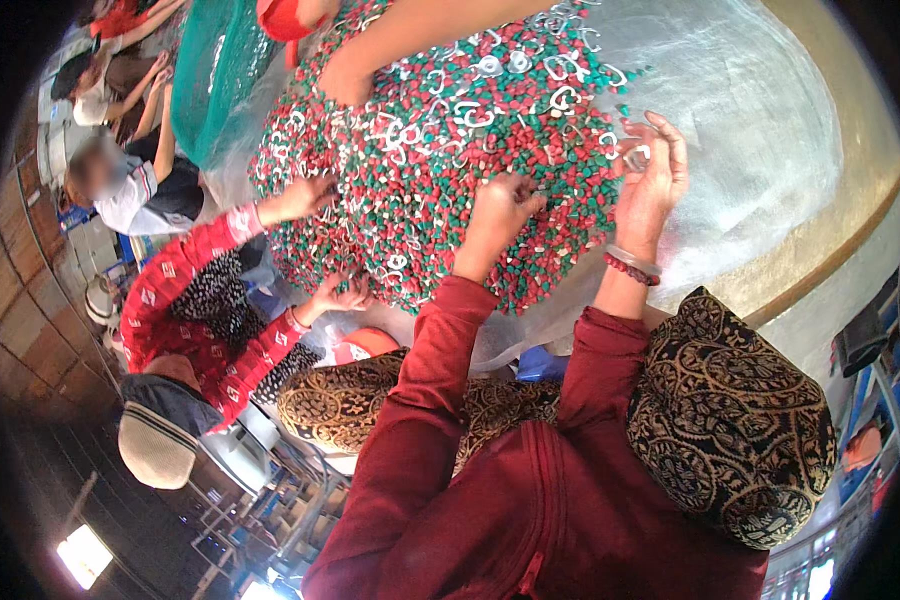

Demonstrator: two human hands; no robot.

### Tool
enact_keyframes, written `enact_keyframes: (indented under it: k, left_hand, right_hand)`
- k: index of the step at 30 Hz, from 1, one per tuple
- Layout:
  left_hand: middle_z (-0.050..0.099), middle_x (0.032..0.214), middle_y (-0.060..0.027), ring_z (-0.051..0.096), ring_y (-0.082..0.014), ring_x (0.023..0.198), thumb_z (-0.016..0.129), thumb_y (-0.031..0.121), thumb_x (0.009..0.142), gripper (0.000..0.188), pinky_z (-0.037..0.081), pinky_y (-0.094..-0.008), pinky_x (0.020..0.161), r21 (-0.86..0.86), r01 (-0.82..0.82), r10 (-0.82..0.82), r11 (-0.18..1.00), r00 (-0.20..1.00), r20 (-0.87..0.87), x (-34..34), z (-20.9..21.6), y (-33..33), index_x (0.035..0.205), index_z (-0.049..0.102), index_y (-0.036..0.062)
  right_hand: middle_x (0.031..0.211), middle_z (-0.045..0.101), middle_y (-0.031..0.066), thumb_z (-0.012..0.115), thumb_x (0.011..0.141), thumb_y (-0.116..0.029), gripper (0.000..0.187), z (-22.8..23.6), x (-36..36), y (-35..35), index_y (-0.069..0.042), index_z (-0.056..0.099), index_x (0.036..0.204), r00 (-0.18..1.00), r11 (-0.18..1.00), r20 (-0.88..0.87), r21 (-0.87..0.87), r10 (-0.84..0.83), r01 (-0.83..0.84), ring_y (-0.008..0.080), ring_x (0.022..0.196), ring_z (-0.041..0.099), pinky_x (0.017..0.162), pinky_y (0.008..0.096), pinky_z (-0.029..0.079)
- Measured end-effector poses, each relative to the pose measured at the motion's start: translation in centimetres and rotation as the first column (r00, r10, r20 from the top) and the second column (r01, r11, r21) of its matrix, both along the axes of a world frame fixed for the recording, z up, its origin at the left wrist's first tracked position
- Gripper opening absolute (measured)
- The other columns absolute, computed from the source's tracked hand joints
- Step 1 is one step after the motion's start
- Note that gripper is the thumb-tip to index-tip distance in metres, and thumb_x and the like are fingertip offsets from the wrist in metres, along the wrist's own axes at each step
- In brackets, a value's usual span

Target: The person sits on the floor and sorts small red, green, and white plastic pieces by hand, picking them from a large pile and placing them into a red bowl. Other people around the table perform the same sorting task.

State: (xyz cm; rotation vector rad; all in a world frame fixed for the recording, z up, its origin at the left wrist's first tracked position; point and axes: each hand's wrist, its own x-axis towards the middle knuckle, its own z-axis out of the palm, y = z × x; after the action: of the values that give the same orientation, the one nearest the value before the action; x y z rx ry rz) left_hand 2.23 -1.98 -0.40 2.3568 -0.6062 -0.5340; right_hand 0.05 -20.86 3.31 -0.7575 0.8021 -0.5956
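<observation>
A wide heap of small red and green pieces (370, 215), mixed with white curved plastic pieces (478, 115), is spread in front of me. My left hand (498, 215) is closed at the near part of the heap, fingertips pinched low over the pieces; what they hold is too small to make out. To its right, at the heap's edge, my right hand (650, 185) is raised with bent fingers. A white curved piece (638, 154) sits between its thumb and fingers. A red bead bracelet (630, 267) circles that wrist.
Beside me on the left, a co-worker in a red patterned top (170, 285) has both hands at the heap. Another person's bare arm (400, 45) reaches in from the far side. Clear plastic sheeting (740, 120) lies right of the heap; green netting (210, 90) hangs far left.
</observation>
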Motion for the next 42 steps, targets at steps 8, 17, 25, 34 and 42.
enact_keyframes:
  k: [8,17,25,34,42]
  left_hand:
    - [0.057,0.077,-0.0116,0.058,-0.0235,0.059,0.065,0.019,0.084,0.021,0.046,-0.0326,0.05,0.163,0.009,0.0,0.987,0.998,-0.057,-2.2,-1.7,0.6,0.086,0.056,0.0003]
    - [0.053,0.082,-0.0085,0.056,-0.02,0.067,0.051,0.033,0.087,0.029,0.04,-0.0238,0.035,-0.444,-0.807,-0.142,0.39,0.424,-0.895,2.6,3.7,-1.5,0.088,0.053,0.0042]
    - [0.052,0.08,-0.0078,0.058,-0.0192,0.065,0.055,0.013,0.08,0.012,0.048,-0.0239,0.037,-0.604,-0.729,-0.281,0.322,0.536,-0.796,8.9,4.4,-7.3,0.078,0.048,0.004]
    - [0.062,0.073,-0.0117,0.062,-0.0241,0.063,0.075,0.016,0.074,0.022,0.05,-0.0346,0.059,0.002,-0.095,0.095,0.995,0.991,0.092,10.6,-2.3,-10.4,0.083,0.063,-0.0009]
    - [0.057,0.073,-0.0104,0.058,-0.0205,0.064,0.073,0.01,0.072,0.019,0.046,-0.0326,0.06,0.019,-0.043,0.042,0.999,0.998,0.051,11.2,0.3,-9.5,0.075,0.057,0.0002]
  right_hand:
    - [0.075,0.059,0.0085,0.072,0.077,-0.018,0.026,-9.6,-1.7,-2.2,-0.004,0.064,0.098,0.745,0.775,-0.665,-0.449,0.041,-0.444,0.022,0.065,0.06,0.059,0.0344,0.049]
    - [0.086,0.058,0.0116,0.076,0.067,-0.012,0.023,-9.5,-0.8,-0.1,-0.005,0.059,0.08,0.629,0.554,-0.773,-0.492,0.077,-0.672,0.0308,0.074,0.062,0.064,0.041,0.05]
    - [0.066,0.055,0.0011,0.064,0.081,-0.005,0.011,-3.3,1.1,-1.1,-0.008,0.055,0.086,0.999,0.927,0.04,0.372,0.028,-0.04,0.0084,0.052,0.052,0.036,0.0186,0.033]
    - [0.061,0.04,0.0002,0.053,0.092,-0.016,0.012,-4.1,-1.4,0.0,-0.006,0.051,0.085,0.657,0.567,0.631,0.742,-0.412,-0.358,0.0102,0.047,0.04,0.04,0.0201,0.034]
    - [0.07,0.041,0.0049,0.053,0.094,-0.031,0.04,-3.6,-1.1,-0.5,-0.009,0.042,0.063,0.574,0.613,0.736,0.649,-0.358,-0.45,0.0133,0.057,0.041,0.046,0.0219,0.039]
